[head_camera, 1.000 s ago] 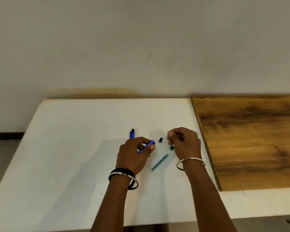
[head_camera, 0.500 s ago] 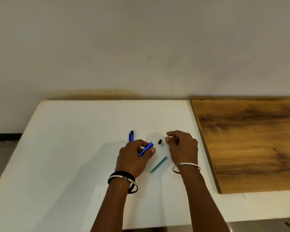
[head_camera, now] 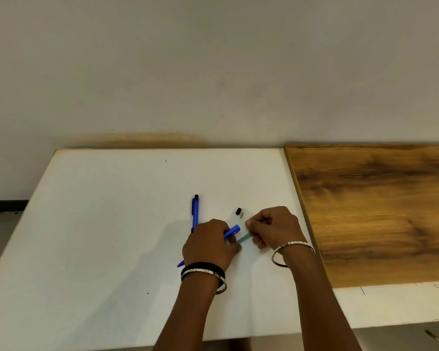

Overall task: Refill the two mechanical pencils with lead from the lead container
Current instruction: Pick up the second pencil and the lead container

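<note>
My left hand (head_camera: 209, 245) grips a blue mechanical pencil (head_camera: 232, 231); its open rear end points up right and its tip shows below my wrist. My right hand (head_camera: 274, 228) pinches the teal lead container (head_camera: 244, 238), whose free end lies close to the pencil's open end. A second blue mechanical pencil (head_camera: 195, 211) with a black cap lies on the white table (head_camera: 112, 224), just left of my left hand. A small black cap (head_camera: 238, 211) and a small grey piece (head_camera: 241, 215) lie on the table just above my hands.
A wooden board (head_camera: 378, 211) covers the table's right side, its edge close to my right wrist. The wall stands behind the table. The table's front edge runs under my forearms.
My right hand moved down from the small caps and took hold of the teal lead container, lifting its end toward the pencil. The left hand keeps hold of its pencil.
</note>
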Available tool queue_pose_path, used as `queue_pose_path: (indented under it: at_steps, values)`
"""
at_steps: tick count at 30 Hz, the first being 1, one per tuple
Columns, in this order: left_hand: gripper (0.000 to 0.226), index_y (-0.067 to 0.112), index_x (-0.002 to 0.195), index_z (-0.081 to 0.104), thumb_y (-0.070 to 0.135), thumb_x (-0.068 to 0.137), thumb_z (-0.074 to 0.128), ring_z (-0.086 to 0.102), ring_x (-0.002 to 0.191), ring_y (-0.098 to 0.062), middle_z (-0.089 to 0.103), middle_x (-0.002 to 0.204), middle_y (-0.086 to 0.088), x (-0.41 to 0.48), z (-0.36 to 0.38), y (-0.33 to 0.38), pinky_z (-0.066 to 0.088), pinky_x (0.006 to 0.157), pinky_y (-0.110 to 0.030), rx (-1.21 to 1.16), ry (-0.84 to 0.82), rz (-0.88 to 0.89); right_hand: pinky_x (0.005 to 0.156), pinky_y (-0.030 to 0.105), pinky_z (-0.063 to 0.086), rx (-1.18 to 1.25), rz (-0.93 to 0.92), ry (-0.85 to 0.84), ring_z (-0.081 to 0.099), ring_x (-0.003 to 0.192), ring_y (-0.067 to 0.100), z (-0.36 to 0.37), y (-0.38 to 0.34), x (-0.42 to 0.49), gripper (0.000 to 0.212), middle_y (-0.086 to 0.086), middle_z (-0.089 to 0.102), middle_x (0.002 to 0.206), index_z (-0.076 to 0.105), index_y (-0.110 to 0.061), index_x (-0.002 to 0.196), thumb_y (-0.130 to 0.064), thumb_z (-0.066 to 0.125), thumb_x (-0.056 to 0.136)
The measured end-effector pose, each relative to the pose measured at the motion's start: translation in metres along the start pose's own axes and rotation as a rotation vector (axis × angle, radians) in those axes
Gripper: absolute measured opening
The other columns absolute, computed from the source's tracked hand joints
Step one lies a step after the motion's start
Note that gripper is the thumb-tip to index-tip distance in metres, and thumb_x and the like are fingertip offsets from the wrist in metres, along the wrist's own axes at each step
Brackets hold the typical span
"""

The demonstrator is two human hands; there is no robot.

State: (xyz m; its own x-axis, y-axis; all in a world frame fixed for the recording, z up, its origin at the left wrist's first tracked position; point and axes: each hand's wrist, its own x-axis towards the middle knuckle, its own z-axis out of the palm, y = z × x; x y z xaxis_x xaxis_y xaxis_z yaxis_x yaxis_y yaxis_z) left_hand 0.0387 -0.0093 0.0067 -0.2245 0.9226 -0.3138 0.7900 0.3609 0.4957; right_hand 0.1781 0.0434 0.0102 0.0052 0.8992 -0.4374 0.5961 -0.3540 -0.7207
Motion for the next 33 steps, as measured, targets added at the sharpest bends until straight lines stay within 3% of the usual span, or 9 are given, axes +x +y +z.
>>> queue_pose_path:
  at_steps: [5,13,17,21,27,33]
  values:
    - [0.022,0.024,0.089,0.068,0.042,0.077,0.068,0.062,0.078,-0.015,0.066,0.085,0.004,0.001,-0.004,0.002,0.052,0.07,-0.028,-0.069,0.027,0.007,0.065,0.029,0.06,0.086,-0.007,-0.085,0.071,0.057,0.022,-0.007,0.002,0.0,0.004,0.014,0.073,0.069,0.075,-0.009,0.082,-0.013,0.073,0.083]
    - [0.015,0.023,0.073,0.067,0.037,0.073,0.073,0.058,0.063,-0.014,0.066,0.071,0.005,0.005,-0.016,-0.005,0.046,0.055,-0.026,-0.329,0.123,0.019,0.071,0.023,0.059,0.461,-0.046,-0.234,0.074,0.079,0.027,-0.015,0.001,-0.003,0.017,0.021,0.074,0.092,0.075,-0.003,0.094,0.007,0.067,0.082]
    - [0.01,0.029,0.078,0.073,0.036,0.072,0.078,0.057,0.06,0.003,0.066,0.07,0.014,0.009,-0.022,-0.006,0.038,0.052,-0.007,-0.506,0.15,0.037,0.072,0.026,0.061,0.611,-0.013,-0.277,0.074,0.077,0.028,-0.013,0.0,-0.005,0.015,0.024,0.073,0.092,0.072,0.003,0.095,0.009,0.065,0.082]
    - [0.012,0.031,0.079,0.075,0.036,0.07,0.08,0.061,0.072,0.011,0.071,0.071,0.02,0.008,-0.028,-0.007,0.042,0.058,0.0,-0.696,0.165,0.03,0.069,0.027,0.06,0.743,0.017,-0.325,0.074,0.079,0.029,-0.012,-0.002,-0.005,0.018,0.024,0.074,0.09,0.07,0.006,0.099,0.008,0.066,0.082]
    - [0.013,0.026,0.081,0.077,0.034,0.071,0.08,0.055,0.05,0.006,0.072,0.071,0.013,0.005,-0.032,-0.007,0.041,0.059,-0.019,-0.775,0.18,0.001,0.069,0.026,0.06,0.786,0.027,-0.377,0.073,0.078,0.029,-0.011,-0.002,-0.006,0.018,0.024,0.073,0.087,0.071,0.005,0.099,0.005,0.066,0.082]
    - [0.019,0.023,0.085,0.077,0.035,0.07,0.08,0.059,0.07,-0.012,0.07,0.077,0.006,0.008,-0.033,-0.01,0.055,0.078,-0.04,-0.771,0.094,-0.081,0.068,0.026,0.06,0.774,-0.033,-0.329,0.073,0.075,0.026,-0.014,-0.004,-0.006,0.019,0.024,0.073,0.085,0.07,0.006,0.1,0.003,0.067,0.082]
